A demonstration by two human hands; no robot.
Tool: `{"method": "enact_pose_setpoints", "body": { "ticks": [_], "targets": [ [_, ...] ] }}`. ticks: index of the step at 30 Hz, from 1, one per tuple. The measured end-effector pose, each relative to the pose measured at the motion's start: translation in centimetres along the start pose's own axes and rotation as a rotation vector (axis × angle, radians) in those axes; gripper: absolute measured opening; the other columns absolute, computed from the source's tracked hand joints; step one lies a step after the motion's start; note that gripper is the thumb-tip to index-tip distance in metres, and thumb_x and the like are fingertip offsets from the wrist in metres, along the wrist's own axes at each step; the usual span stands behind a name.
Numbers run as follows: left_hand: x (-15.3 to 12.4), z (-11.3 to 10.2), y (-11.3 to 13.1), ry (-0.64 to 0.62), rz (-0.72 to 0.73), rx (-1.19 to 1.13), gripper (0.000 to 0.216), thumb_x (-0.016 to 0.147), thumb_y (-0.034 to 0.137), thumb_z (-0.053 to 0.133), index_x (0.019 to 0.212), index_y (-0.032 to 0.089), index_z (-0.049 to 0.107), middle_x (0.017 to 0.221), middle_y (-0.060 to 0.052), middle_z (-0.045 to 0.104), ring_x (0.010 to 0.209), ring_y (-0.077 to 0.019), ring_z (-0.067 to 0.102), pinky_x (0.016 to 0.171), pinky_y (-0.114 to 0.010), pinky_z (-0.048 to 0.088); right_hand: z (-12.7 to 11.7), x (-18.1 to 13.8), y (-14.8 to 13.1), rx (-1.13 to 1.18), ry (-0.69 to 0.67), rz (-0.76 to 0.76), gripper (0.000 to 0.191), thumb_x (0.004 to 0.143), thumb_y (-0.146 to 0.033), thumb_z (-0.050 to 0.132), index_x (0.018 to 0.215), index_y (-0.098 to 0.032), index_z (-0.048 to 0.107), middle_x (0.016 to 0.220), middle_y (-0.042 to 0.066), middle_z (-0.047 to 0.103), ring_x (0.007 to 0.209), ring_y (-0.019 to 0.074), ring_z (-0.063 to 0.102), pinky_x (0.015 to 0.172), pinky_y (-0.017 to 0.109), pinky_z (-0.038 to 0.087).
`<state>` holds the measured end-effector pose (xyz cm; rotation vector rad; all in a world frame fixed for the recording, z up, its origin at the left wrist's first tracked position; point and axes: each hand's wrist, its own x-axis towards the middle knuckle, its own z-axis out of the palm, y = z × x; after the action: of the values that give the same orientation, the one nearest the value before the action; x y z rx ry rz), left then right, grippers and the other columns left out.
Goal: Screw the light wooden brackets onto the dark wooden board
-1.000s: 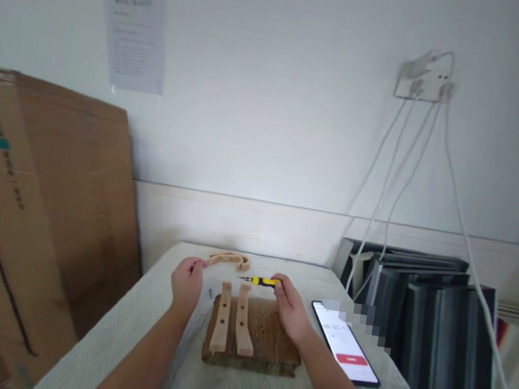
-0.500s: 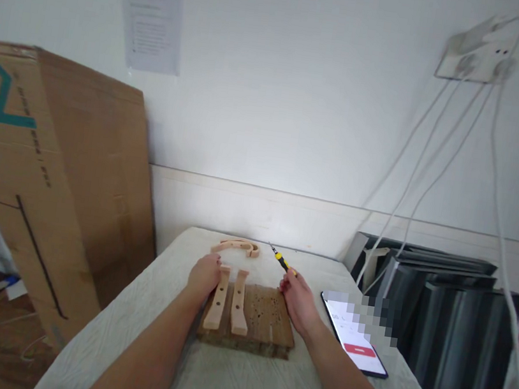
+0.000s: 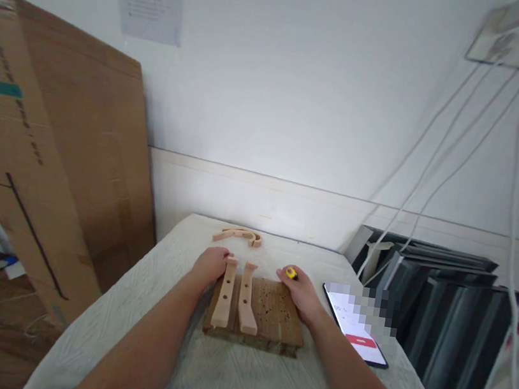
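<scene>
A thick, pitted wooden board [image 3: 278, 316] lies on the cloth-covered table. On its left half rest two pale wooden hook pieces, a left one [image 3: 224, 302] and a right one [image 3: 246, 305], each with dark holes. My left hand [image 3: 211, 266] is closed at the board's far left corner, its fingertips by the upper end of the left hook piece; its fingers are partly hidden. At the far right corner, my right hand [image 3: 300, 290] is wrapped round a yellow-and-black screwdriver [image 3: 291, 273], seen nearly end-on, its shaft not visible.
More curved wooden hook pieces [image 3: 239, 237] lie at the table's back edge. A phone [image 3: 357, 327] with a lit screen lies to the right. A large cardboard box [image 3: 80, 130] stands left. Dark panels [image 3: 453, 331] and hanging white cables [image 3: 447, 131] are at the right.
The screwdriver has turned from slanting up and left to nearly end-on in my right hand. The board with its hook pieces has shifted slightly right. The camera view has tilted.
</scene>
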<state>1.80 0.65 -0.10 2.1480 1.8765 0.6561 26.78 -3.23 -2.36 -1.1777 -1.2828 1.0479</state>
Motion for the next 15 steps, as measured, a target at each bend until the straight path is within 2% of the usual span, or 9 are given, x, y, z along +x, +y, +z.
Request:
{"method": "enact_pose_setpoints", "body": {
  "ticks": [3, 5, 9, 13, 15],
  "targets": [
    [0.2, -0.5, -1.1, -0.005, 0.003, 0.023, 0.025, 0.08, 0.034, 0.055, 0.085, 0.019, 0.075, 0.092, -0.012, 0.073, 0.091, -0.0238, 0.064, 0.081, -0.03, 0.044, 0.1, 0.1, -0.6, -0.097, -0.059, -0.002, 0.037, 0.061, -0.052, 0.072, 0.067, -0.019, 0.056, 0.062, -0.002, 0.056, 0.062, 0.015, 0.049, 0.058, 0.028, 0.036],
    [0.4, -0.8, -1.9, -0.032, 0.012, 0.046, 0.021, 0.075, 0.032, 0.06, 0.081, 0.02, 0.076, 0.09, -0.01, 0.073, 0.089, -0.0238, 0.064, 0.081, -0.029, 0.045, 0.5, 1.4, -1.3, -0.151, -0.108, 0.013, 0.035, 0.062, -0.051, 0.07, 0.067, -0.018, 0.059, 0.061, -0.001, 0.056, 0.06, 0.0148, 0.048, 0.057, 0.028, 0.036],
    [0.6, -0.8, -3.0, -0.122, 0.035, 0.07, 0.016, 0.068, 0.029, 0.065, 0.077, 0.02, 0.075, 0.081, -0.007, 0.072, 0.078, -0.0214, 0.065, 0.071, -0.026, 0.046, 2.2, 6.6, -2.1, -0.255, -0.138, 0.02, 0.031, 0.058, -0.045, 0.075, 0.065, -0.017, 0.063, 0.057, -0.002, 0.054, 0.058, 0.0131, 0.045, 0.055, 0.027, 0.031],
    [0.6, -0.4, -3.0, -0.124, 0.024, 0.093, 0.014, 0.07, 0.024, 0.063, 0.076, 0.02, 0.074, 0.08, -0.008, 0.072, 0.078, -0.0225, 0.065, 0.071, -0.028, 0.046, 3.9, 12.1, -1.1, -0.354, -0.089, -0.002, 0.03, 0.051, -0.04, 0.079, 0.061, -0.018, 0.061, 0.048, -0.005, 0.048, 0.054, 0.0117, 0.041, 0.053, 0.027, 0.027],
    [0.6, -0.4, -2.7, -0.107, 0.022, 0.101, 0.014, 0.071, 0.022, 0.062, 0.076, 0.019, 0.074, 0.08, -0.01, 0.071, 0.078, -0.024, 0.065, 0.071, -0.03, 0.046, 4.3, 13.8, -0.1, -0.359, -0.059, -0.034, 0.03, 0.06, -0.045, 0.072, 0.069, -0.018, 0.061, 0.053, -0.004, 0.052, 0.056, 0.0123, 0.044, 0.054, 0.026, 0.03]
  ]
}}
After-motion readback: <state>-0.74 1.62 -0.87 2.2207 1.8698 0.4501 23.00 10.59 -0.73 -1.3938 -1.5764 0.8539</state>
